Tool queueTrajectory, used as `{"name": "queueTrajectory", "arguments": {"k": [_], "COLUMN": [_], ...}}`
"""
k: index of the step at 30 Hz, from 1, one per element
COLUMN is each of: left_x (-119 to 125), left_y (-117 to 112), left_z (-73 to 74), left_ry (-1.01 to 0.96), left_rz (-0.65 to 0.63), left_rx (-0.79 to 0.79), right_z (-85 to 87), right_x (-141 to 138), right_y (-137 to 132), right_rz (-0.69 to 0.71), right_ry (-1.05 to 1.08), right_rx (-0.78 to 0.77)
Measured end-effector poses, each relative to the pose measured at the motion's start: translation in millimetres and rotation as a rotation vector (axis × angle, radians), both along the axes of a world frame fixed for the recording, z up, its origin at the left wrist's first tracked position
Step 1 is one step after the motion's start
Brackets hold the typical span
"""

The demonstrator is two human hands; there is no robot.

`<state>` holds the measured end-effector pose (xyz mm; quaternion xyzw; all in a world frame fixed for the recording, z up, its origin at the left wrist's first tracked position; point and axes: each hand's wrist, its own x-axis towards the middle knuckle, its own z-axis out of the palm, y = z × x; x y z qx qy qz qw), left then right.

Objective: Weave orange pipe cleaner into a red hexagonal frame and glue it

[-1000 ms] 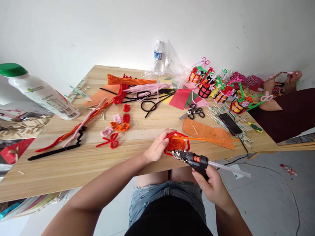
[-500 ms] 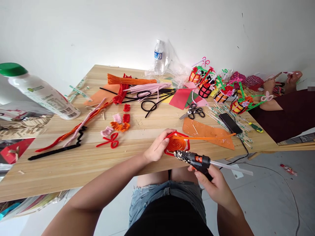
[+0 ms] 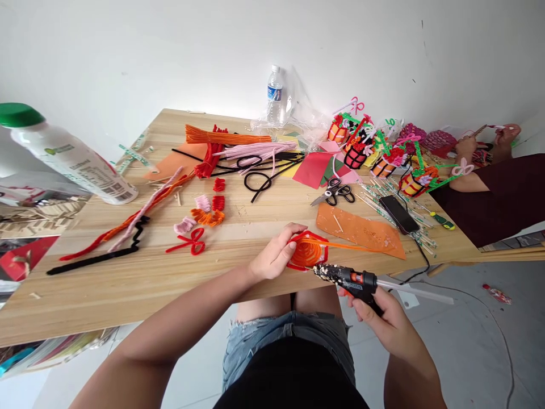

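Note:
My left hand (image 3: 276,253) pinches the left edge of a pipe-cleaner coil (image 3: 307,250), an orange spiral inside a red angular rim. A loose orange strand trails from it to the right. My right hand (image 3: 383,318) is wrapped round the handle of a black glue gun (image 3: 347,279). Its nozzle points left, at the lower edge of the coil, and a clear glue stick (image 3: 415,291) juts from its back. Whether the tip touches the rim cannot be made out. Beyond the coil lies a sheet of orange felt (image 3: 361,230) with bits of dried glue on it.
Black-handled scissors (image 3: 334,193), a phone (image 3: 399,214) and bundled pipe cleaners (image 3: 227,135) lie farther back. Several decorated baskets (image 3: 383,162) stand at right, near another person's hands (image 3: 506,135). A white bottle (image 3: 72,159) stands left; a water bottle (image 3: 275,96) stands by the wall.
The glue gun has shifted right along the coil's lower edge, with my right hand. The coil is tilted slightly differently in my left hand, and its loose strand hangs a little lower.

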<state>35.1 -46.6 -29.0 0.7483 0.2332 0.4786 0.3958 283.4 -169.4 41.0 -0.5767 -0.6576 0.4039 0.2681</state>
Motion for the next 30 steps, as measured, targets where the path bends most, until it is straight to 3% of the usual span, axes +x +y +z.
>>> {"name": "queueTrajectory", "arguments": {"k": [20, 30], "left_x": [-0.4, -0.2], "left_y": [-0.3, 0.3], "left_z": [7.3, 6.0], "left_ry": [0.032, 0.019], "left_rz": [-0.044, -0.043], "left_rx": [0.144, 0.12], "right_z": [0.4, 1.6], "right_x": [-5.8, -4.9], "right_y": [3.3, 2.1], "right_rz": [-0.031, -0.047], "right_ry": [-0.162, -0.22], "right_rx": [0.155, 0.165]}}
